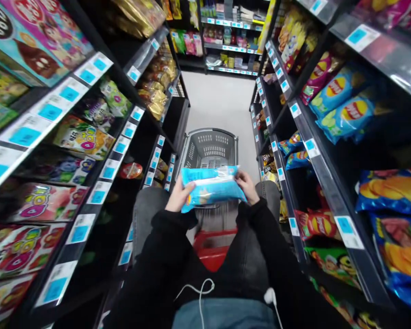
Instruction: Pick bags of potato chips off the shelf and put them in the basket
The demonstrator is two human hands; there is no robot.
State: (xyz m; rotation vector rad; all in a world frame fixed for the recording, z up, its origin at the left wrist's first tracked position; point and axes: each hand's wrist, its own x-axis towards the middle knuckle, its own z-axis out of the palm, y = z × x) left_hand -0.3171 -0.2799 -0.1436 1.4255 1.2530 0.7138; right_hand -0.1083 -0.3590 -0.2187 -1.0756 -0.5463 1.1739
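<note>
While a blue packet (214,186) is lying level between your hands, your left hand (180,194) is gripping one end and your right hand (248,187) the other, the fingers of both closing on its wrapper. It is partly covering a grey basket (216,140) from view. Your knees (148,205) are flanking it, and stocked shelves (315,148) are rising on both sides.

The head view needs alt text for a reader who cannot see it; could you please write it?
The left hand and right hand hold a glossy light-blue packet at its ends, before a gray shopping basket in a store aisle. Shelves line both sides, with potato chip bags on the right.
</note>
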